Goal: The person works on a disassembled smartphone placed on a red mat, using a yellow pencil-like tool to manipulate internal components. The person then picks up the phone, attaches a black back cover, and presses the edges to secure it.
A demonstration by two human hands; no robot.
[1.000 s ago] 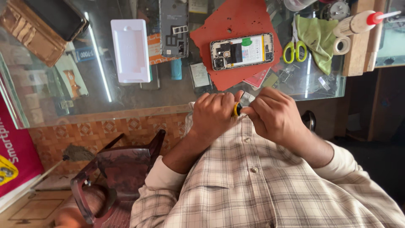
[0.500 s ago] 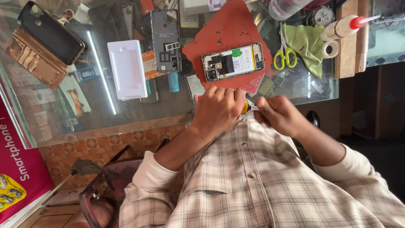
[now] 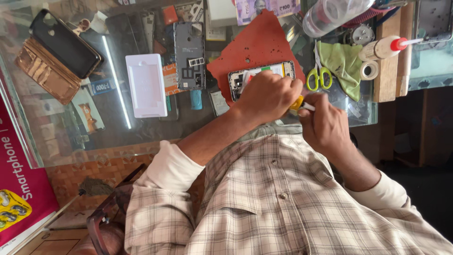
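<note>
Left hand (image 3: 269, 97) is closed around a yellow-handled tool (image 3: 297, 103); right hand (image 3: 325, 125) pinches its white tip. Opened phone (image 3: 262, 75) lies at twelve o'clock on the red mat (image 3: 255, 42). Risk: a slip could gouge exposed circuitry.

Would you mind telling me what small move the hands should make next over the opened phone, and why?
Probably lower the small yellow tool onto the opened phone. Both the left hand and the right hand grip it just beside the phone, which lies with its back off on the red mat. The tool's tip is hidden.
</note>
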